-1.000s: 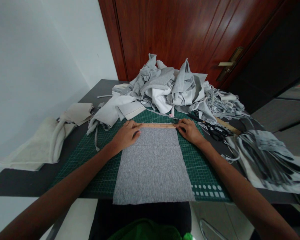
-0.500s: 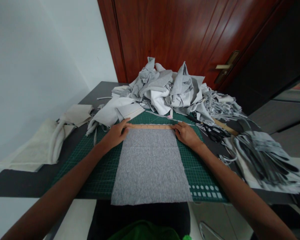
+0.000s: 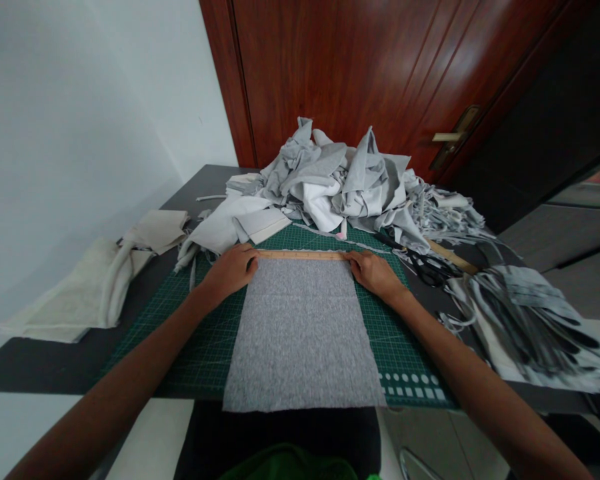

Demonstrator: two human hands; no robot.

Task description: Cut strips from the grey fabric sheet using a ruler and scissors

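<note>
A grey fabric piece point(image 3: 305, 333) lies flat on the green cutting mat point(image 3: 200, 353), its near edge hanging past the table's front. Across its far edge rests a wooden ruler point(image 3: 303, 255). My left hand point(image 3: 233, 270) is closed on the ruler's left end, fingers pinched at the fabric's far left corner. At the other end, my right hand point(image 3: 373, 270) grips the ruler with thumb and fingers together. A thin strip of fabric edge shows just beyond the ruler. Both hands partly hide the ruler's ends.
Grey and white cloth scraps point(image 3: 330, 177) are heaped at the back against a wooden door point(image 3: 340, 73). Black scissors point(image 3: 427, 267) lie right of the mat, near another wooden strip point(image 3: 450, 255). Stacked fabric strips point(image 3: 535, 320) sit at the right, cream cloth point(image 3: 80, 293) at the left.
My left hand's fingers have drawn in closer around the ruler's end. The ruler and fabric look the same; the view has shifted slightly.
</note>
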